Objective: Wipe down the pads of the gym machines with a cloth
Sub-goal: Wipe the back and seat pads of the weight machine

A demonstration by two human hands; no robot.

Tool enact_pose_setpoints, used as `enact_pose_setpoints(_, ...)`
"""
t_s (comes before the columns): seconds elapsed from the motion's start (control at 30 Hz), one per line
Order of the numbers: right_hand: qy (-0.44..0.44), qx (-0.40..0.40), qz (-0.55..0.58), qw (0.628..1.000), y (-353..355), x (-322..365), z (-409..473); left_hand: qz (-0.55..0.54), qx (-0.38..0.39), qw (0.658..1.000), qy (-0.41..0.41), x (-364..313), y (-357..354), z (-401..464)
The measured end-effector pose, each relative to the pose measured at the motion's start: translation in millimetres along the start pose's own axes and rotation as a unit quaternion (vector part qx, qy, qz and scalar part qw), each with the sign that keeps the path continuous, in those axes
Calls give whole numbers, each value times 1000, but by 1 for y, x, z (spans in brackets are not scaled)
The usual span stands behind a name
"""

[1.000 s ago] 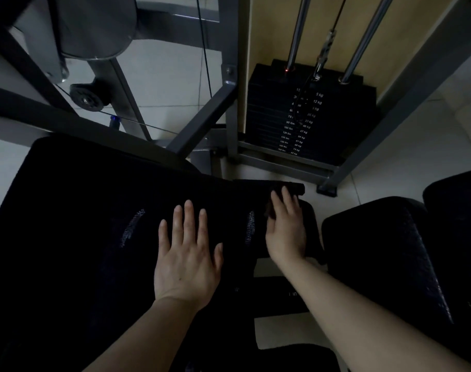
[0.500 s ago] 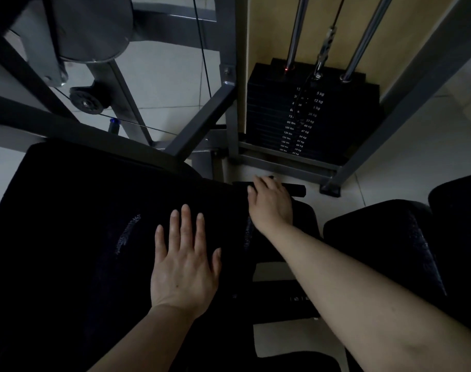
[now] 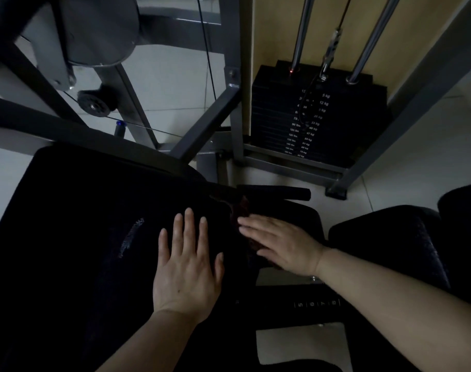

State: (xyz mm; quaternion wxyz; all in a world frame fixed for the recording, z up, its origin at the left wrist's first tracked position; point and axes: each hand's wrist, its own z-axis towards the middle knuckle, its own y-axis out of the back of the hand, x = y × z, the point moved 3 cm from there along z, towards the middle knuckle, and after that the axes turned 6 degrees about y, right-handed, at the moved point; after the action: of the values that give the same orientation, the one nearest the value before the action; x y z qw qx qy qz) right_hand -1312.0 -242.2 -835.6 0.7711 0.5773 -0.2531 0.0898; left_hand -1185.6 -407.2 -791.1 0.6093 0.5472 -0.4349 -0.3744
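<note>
Dark cloth (image 3: 242,210) pulled nearer | right hand (image 3: 280,244) flat on it | left hand (image 3: 187,264) flat, unmoved

The left hand (image 3: 187,267) lies flat, fingers straight, on a big black pad (image 3: 89,237). Just beside it, the right hand (image 3: 280,244) presses a dark cloth (image 3: 242,210) with straight fingers against the pad's right edge. Beyond stands a weight stack (image 3: 309,116); another black pad (image 3: 384,237) sits right.

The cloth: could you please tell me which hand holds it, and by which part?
The right hand presses flat on the cloth's near end; no grip. The left hand rests on the pad.
</note>
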Motion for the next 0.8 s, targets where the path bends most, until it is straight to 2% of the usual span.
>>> enact_pose_setpoints(0.13,-168,-50,42,984,15,-28,46,8,2,1000,0,-1,0,0)
enact_pose_setpoints(0.23,-245,-74,5,967,13,-19,66,8,5,1000,0,-1,1,1)
enact_pose_setpoints(0.33,-209,-61,-24,976,2,6,46,13,7,1000,-2,-1,0,1)
enact_pose_setpoints(0.5,-124,31,-11,992,7,16,8,17,14,1000,-2,-1,1,0)
enact_pose_setpoints(0.53,-142,-1,3,990,12,20,3,18,14,1000,-1,-1,1,0)
enact_pose_setpoints(0.57,-187,-72,32,979,15,26,-3,17,13,1000,0,-1,1,0)
enact_pose_setpoints(0.63,-345,-203,83,913,17,39,-17,13,10,1000,3,-1,1,0)
enact_pose_setpoints(0.67,-442,-206,106,867,13,43,-23,12,10,1000,4,-1,1,0)
enact_pose_setpoints(0.73,-598,-138,181,769,1,41,-21,14,10,1000,4,-2,1,0)
enact_pose_setpoints(0.77,-633,-124,211,734,-1,35,-11,14,10,1000,4,-2,0,-1)
enact_pose_setpoints(0.8,-649,-122,218,719,0,29,3,13,11,1000,4,-1,1,0)
